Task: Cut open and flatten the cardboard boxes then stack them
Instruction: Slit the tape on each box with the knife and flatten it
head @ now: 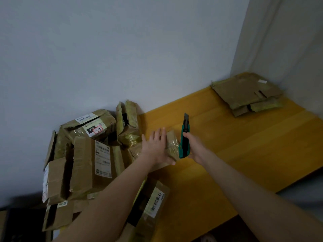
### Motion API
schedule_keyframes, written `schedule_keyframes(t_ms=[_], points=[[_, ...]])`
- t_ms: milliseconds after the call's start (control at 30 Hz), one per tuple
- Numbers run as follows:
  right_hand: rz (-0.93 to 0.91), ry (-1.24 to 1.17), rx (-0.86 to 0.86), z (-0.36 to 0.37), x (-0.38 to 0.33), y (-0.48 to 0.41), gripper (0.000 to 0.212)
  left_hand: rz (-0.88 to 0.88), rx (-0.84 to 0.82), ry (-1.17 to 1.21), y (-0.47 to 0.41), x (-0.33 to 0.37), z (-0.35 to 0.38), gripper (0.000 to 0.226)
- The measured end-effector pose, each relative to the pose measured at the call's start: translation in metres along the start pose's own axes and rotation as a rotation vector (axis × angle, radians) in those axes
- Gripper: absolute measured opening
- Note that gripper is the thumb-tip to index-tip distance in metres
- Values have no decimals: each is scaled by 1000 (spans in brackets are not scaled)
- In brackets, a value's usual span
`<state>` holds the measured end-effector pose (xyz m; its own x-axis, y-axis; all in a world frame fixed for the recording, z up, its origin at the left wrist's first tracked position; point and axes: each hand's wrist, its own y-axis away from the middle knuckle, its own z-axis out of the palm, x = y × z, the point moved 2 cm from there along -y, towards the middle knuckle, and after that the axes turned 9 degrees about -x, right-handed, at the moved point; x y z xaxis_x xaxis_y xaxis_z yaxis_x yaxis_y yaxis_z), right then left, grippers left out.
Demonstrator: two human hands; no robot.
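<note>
a small box (pixel 172 145), brown and wrapped in clear tape, lies on the yellow surface (pixel 244 154) at the right edge of a heap of boxes (pixel 83 163), taped, white-labelled, some with flaps gaping. a green utility knife (pixel 185 137), blade out and pointing away, is held just beside the small box. flattened boxes (pixel 244 93) lie stacked at the surface's far right corner, well apart.

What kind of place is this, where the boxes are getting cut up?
Probably a room at home: a yellow wooden surface set into a corner of plain white walls, a pile of labelled delivery boxes, and a small stack of flattened cardboard.
</note>
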<state>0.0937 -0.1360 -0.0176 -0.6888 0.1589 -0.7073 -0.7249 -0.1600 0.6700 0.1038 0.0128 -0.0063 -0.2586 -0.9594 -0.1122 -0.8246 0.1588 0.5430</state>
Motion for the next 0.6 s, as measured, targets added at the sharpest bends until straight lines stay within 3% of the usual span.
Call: schedule_keyframes(t_ms=[100,300,500,600], points=[[-10,-89,22,1,4,1,33,-80,68,-89,5,1,16,142],[-32,-45,-4,6,2,4,28,-69,140,-129,5,9,9,128],[-198,359,89,-9,-5,12,12,55,188,-31,1,-12,-12,121],[-290,654,106,-16,0,23,21,42,143,16,-4,-6,-8,120]])
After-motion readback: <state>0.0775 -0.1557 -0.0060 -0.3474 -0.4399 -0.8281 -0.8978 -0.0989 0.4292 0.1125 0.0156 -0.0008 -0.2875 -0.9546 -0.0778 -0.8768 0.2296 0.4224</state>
